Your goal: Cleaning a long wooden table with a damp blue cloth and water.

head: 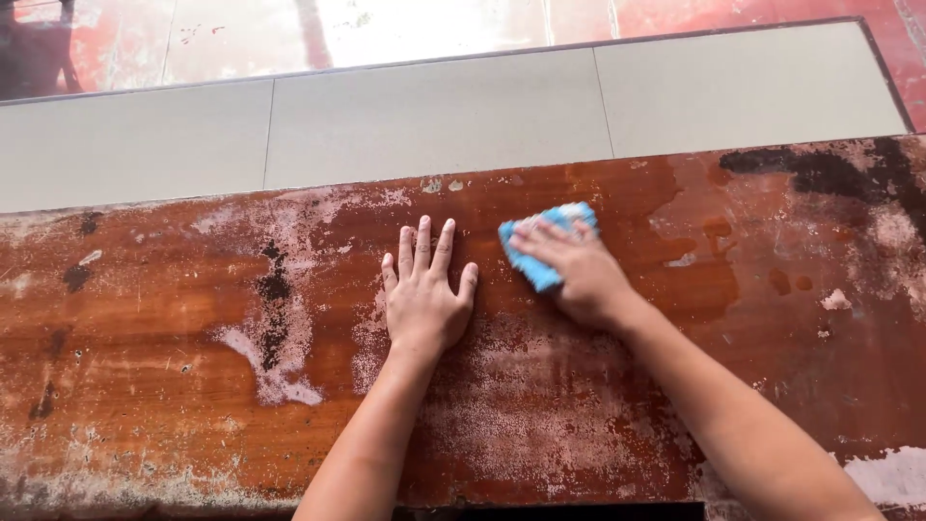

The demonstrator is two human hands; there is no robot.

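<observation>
A worn reddish-brown wooden board [174, 386] fills the view, its finish blotched with whitish scuffs, black stains and a darker wet-looking patch near the middle right. Beyond its far edge runs a band of pale grey tiles [434, 121], then glossy red floor [241, 39]. The left hand [422, 294] lies flat on the wood, fingers spread. Just beside it, the right hand [569, 270] presses a folded blue cloth [540, 251] against the board, fingers laid over it.
</observation>
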